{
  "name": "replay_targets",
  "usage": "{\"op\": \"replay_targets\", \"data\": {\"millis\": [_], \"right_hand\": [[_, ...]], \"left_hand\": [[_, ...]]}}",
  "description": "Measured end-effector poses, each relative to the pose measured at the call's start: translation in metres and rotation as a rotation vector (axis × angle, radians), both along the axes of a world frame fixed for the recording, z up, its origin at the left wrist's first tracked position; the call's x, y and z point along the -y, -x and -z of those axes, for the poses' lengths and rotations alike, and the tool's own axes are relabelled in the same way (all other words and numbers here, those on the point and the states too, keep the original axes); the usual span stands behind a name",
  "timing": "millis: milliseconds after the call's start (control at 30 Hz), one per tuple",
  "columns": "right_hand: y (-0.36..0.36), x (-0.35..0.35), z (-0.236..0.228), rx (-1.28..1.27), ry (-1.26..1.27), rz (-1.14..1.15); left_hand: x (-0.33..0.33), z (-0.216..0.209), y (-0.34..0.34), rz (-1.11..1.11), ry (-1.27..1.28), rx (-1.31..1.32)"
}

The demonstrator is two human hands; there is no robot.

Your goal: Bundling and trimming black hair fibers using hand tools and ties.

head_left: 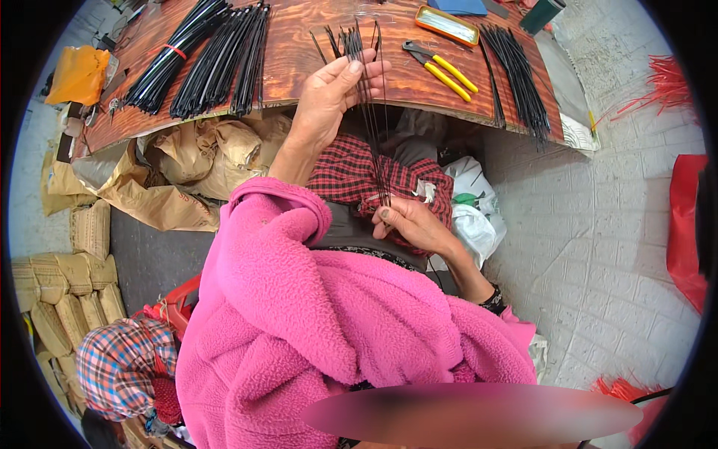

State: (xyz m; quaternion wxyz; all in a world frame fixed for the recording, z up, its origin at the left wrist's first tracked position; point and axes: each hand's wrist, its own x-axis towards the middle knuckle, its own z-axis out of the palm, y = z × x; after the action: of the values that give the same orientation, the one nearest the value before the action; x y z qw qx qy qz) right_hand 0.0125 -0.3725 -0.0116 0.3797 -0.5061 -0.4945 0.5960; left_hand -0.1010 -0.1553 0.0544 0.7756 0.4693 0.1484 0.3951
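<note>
My left hand (327, 96), raised at the table's near edge, is closed on the upper part of a thin bunch of long black cable ties (372, 138). Their top ends fan out above its fingers. Lower down, over my lap, my right hand (416, 224) pinches the bottom ends of the same ties between thumb and fingers. The bunch hangs nearly upright between both hands. On the wooden table (314, 78), diagonal cutters with yellow handles (441, 71) lie right of my left hand.
Thick bundles of black ties (217, 63) lie on the table's left, and another bundle (516, 78) on its right. An orange-rimmed tin (447, 27) sits behind the cutters. Brown paper sacks (202, 161) and a white plastic bag (476, 217) are below the table. Red strands (662, 86) are at far right.
</note>
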Motion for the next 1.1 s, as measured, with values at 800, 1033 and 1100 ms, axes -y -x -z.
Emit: {"op": "replay_targets", "data": {"millis": [800, 1033, 1100], "right_hand": [[0.006, -0.079, -0.071, 0.148, -0.363, 0.619], [0.005, -0.079, -0.07, 0.118, -0.347, 0.616], [0.005, -0.079, -0.07, 0.092, -0.334, 0.61]], "left_hand": [[0.015, 0.002, 0.003, 0.118, 0.058, -0.201], [0.01, 0.007, 0.007, 0.102, -0.057, -0.255], [0.012, 0.004, 0.007, 0.079, -0.073, -0.271]]}}
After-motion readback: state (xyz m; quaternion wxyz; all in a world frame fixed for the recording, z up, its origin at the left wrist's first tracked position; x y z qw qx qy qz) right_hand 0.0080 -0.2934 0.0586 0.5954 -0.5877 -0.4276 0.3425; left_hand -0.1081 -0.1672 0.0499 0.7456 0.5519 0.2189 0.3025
